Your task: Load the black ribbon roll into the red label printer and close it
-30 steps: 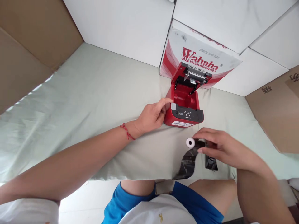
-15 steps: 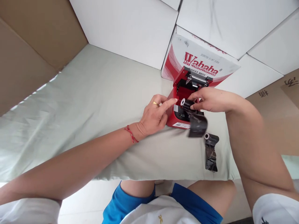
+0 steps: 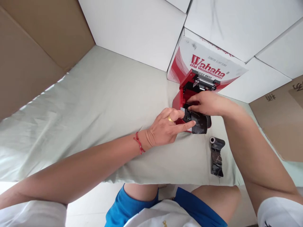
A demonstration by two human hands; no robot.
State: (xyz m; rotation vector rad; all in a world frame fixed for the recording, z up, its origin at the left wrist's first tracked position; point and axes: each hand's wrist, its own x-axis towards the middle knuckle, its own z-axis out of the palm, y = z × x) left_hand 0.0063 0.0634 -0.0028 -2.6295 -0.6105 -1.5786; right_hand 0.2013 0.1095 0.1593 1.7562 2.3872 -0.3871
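A red label printer (image 3: pixel 177 101) stands with its lid (image 3: pixel 203 82) tipped up and back. My right hand (image 3: pixel 208 103) reaches into it, fingers curled over a black ribbon roll, now mostly hidden under them. The ribbon's loose black end (image 3: pixel 199 123) hangs over the printer's front edge. At the front left of the printer is my left hand (image 3: pixel 167 126), a gold ring on one finger. Its index finger is stretched out and touches the loose end. A second black roll (image 3: pixel 217 143), with a crumpled ribbon tail, lies on the cloth nearer to me.
A pale green cloth (image 3: pixel 123 94) covers the table. Behind the printer stands a white and red Wahaha carton (image 3: pixel 189 47), with white boxes (image 3: pixel 134 28) stacked around it. Brown cardboard is at the left (image 3: pixel 42 41) and right (image 3: pixel 279 126).
My right hand has lowered the roll into the printer. My left index finger has moved from the printer's left side down and right onto the loose ribbon end. The view has shifted slightly.
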